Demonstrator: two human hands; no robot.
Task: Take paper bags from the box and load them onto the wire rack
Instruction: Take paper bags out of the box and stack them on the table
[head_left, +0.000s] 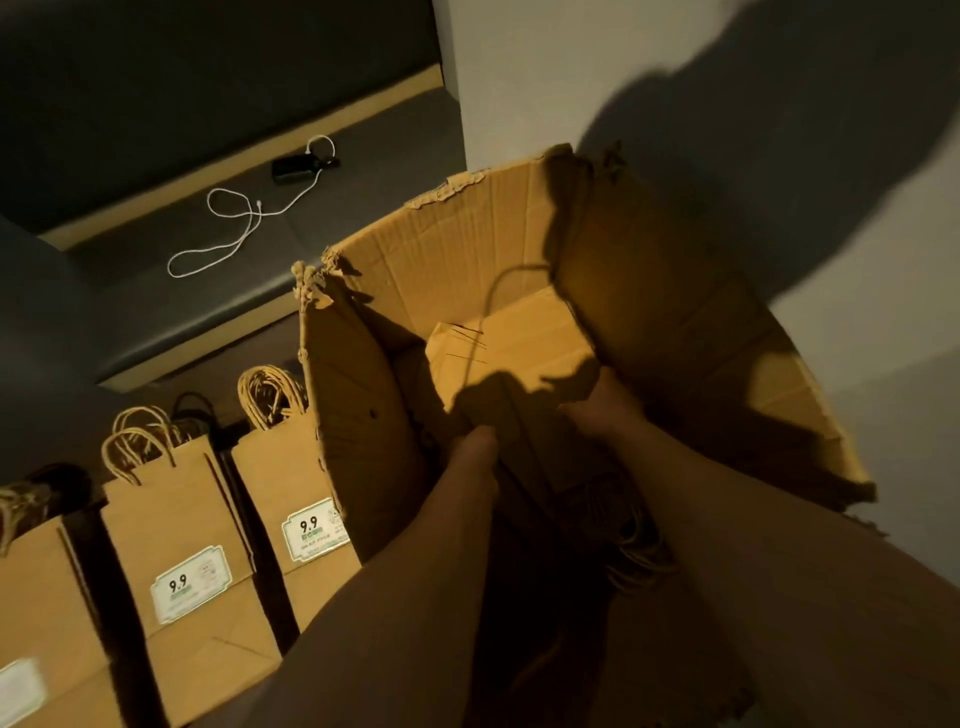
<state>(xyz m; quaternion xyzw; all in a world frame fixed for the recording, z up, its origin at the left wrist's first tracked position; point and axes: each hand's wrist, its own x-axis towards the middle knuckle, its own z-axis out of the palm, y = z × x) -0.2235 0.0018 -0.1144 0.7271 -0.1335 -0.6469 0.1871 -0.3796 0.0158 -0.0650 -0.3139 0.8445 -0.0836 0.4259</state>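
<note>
Both my hands are down inside the cardboard box (467, 249), left hand (475, 441) and right hand (602, 410) close together in deep shadow, so I can't tell what they grip. Below my right wrist, a stack of paper bags (634, 545) lies in the box. Left of my left arm, filled rows of bags (176, 545) stand upright. Some done, more left.

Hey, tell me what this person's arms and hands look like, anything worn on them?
Both forearms are bare as far as the picture shows: no sleeves, gloves, watch or bracelet in view. The left hand and right hand sit in deep shadow inside the cardboard box, so rings or small marks on the fingers cannot be made out. The lighting is dim and warm.
</note>
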